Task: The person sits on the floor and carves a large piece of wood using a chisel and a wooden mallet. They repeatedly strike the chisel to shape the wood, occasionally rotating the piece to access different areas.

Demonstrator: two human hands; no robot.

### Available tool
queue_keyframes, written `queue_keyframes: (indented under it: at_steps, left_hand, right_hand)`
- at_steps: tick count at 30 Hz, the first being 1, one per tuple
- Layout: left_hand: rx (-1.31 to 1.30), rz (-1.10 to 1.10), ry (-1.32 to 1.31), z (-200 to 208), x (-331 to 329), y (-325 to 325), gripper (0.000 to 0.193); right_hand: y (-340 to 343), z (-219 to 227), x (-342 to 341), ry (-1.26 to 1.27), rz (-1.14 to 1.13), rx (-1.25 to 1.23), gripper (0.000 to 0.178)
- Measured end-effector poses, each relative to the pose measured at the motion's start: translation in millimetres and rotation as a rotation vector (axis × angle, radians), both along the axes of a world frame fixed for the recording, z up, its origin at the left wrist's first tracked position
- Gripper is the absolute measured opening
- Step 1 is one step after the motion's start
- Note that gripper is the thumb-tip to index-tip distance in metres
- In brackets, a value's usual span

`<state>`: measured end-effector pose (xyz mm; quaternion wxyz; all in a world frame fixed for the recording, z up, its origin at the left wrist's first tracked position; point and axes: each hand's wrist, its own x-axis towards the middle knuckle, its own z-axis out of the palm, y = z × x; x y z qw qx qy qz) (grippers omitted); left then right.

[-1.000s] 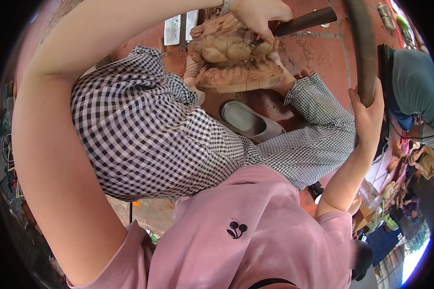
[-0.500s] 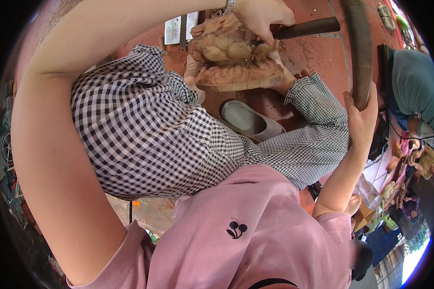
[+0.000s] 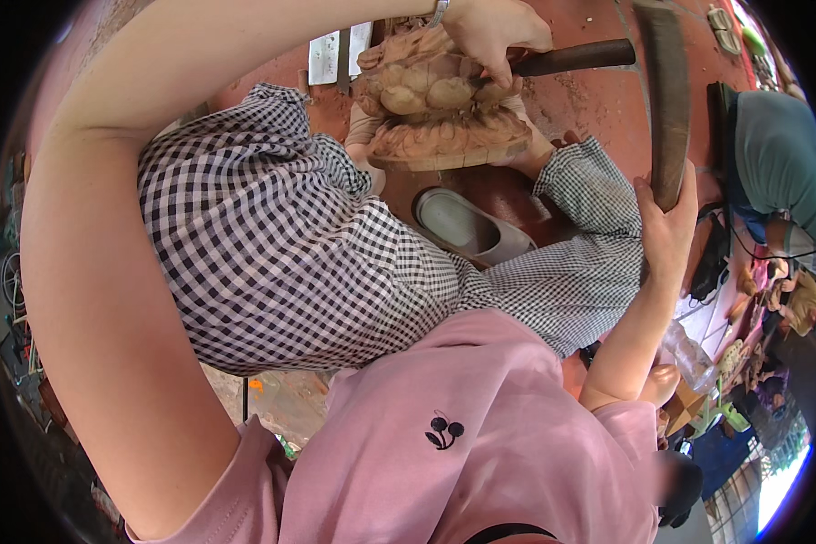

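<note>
A reddish-brown wood carving [image 3: 426, 95] with rounded lobes and a ruffled, petal-like lower band stands on the floor between my feet. My left hand [image 3: 499, 36] reaches over it, fingers closed around the lower part of a chisel [image 3: 578, 57]. The chisel's dark round handle sticks out to the right, while its blade tip is hidden by my fingers and the carving. On the right, my right hand [image 3: 669, 218] grips the lower end of a long dark wooden mallet [image 3: 666, 100], raised upright. The mallet's far end is apart from the chisel handle, just right of it.
Below the carving lies a grey slipper [image 3: 467, 225] on the red tiled floor [image 3: 598, 109]. A white slab with a dark strip [image 3: 328, 59] rests at the far left. A co-worker in a teal garment [image 3: 780, 150] sits at right, near a plastic bottle [image 3: 689, 358] and carved pieces.
The mallet in my right hand has shifted slightly left, nearer the chisel handle, and my right forearm has moved with it. My left hand and the carving have barely moved.
</note>
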<state>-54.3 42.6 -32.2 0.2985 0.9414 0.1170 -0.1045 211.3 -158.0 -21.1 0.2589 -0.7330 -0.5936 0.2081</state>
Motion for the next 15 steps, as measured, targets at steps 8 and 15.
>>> queue_keyframes:
  at_steps: [8, 15]
  left_hand:
    - [-0.057, -0.043, 0.013, -13.4, 8.8, 11.2, 0.045]
    - [-0.076, -0.074, -0.030, -7.4, 5.9, 9.8, 0.046]
  right_hand:
    - [-1.7, -3.4, 1.1, 0.025, -0.043, 0.009, 0.042]
    - [-7.1, -6.3, -4.4, 0.011, -0.048, -0.055, 0.046]
